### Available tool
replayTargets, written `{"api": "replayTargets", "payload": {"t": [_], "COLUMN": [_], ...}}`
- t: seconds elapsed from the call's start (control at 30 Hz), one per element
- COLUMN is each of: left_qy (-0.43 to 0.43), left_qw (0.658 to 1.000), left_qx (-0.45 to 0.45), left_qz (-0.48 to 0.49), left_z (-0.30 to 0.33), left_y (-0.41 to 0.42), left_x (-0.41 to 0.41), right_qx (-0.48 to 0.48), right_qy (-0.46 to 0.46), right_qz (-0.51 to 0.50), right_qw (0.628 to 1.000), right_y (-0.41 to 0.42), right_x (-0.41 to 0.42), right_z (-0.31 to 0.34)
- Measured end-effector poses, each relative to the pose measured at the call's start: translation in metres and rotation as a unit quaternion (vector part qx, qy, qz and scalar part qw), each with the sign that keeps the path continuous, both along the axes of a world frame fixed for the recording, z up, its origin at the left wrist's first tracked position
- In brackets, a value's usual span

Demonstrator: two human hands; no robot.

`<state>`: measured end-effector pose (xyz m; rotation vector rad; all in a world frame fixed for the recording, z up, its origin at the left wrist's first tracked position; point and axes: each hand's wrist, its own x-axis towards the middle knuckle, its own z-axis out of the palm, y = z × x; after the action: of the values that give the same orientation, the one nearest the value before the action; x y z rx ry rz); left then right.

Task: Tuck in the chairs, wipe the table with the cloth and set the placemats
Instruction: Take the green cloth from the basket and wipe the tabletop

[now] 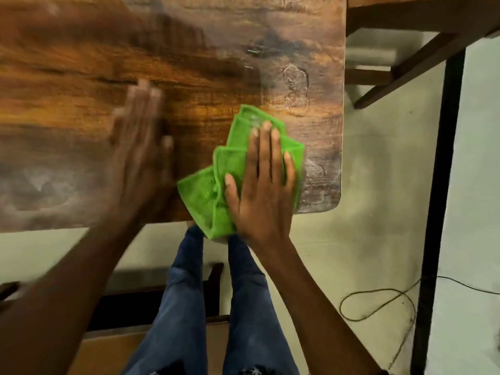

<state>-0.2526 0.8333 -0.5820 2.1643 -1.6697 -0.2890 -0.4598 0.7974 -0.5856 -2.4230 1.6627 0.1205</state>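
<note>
Fingers [266,142] of the right hand [263,190] lie flat and slightly spread, pressing the green cloth [230,169] onto the wooden tabletop [189,63] near its right front corner; the crumpled cloth hangs a little over the front edge. Just to the left, the left hand [140,147] is blurred, open and flat over the wood, holding nothing. Pale smudges mark the surface. A chair [392,71] stands beyond the right edge; a cable [378,301] lies on the floor.
</note>
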Motion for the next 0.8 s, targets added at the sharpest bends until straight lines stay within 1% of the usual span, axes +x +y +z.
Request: {"api": "replayTargets", "payload": {"t": [0.07, 0.17, 0.27, 0.4, 0.5, 0.6, 0.7, 0.8], "left_qy": [0.022, 0.006, -0.001, 0.003, -0.018, -0.024, -0.029, -0.026], "left_qw": [0.999, 0.996, 0.997, 0.997, 0.996, 0.996, 0.995, 0.995], "left_qx": [0.023, 0.051, 0.051, 0.052, 0.065, 0.071, 0.072, 0.072], "left_qz": [0.024, 0.069, 0.059, 0.055, 0.052, 0.056, 0.056, 0.057], "left_z": [-0.007, -0.016, -0.018, -0.015, -0.016, -0.014, -0.013, -0.012], "left_y": [-0.019, -0.027, -0.025, -0.027, -0.027, -0.027, -0.027, -0.027], "left_x": [-0.025, -0.040, -0.037, -0.040, -0.039, -0.042, -0.042, -0.042], "right_qx": [-0.004, -0.009, -0.023, -0.038, -0.058, -0.044, -0.022, -0.011], "right_qy": [0.015, 0.014, 0.008, -0.038, -0.028, -0.036, -0.039, 0.004], "right_qz": [0.005, 0.017, 0.018, 0.040, 0.045, 0.046, 0.040, 0.037], "right_qw": [1.000, 1.000, 1.000, 0.998, 0.997, 0.997, 0.998, 0.999], "right_y": [0.002, -0.007, -0.026, -0.089, -0.121, -0.108, -0.068, -0.033], "right_x": [-0.019, -0.029, -0.017, 0.015, 0.035, 0.024, -0.004, -0.037], "right_z": [0.000, -0.002, -0.004, -0.008, -0.008, -0.006, -0.005, -0.001]}}
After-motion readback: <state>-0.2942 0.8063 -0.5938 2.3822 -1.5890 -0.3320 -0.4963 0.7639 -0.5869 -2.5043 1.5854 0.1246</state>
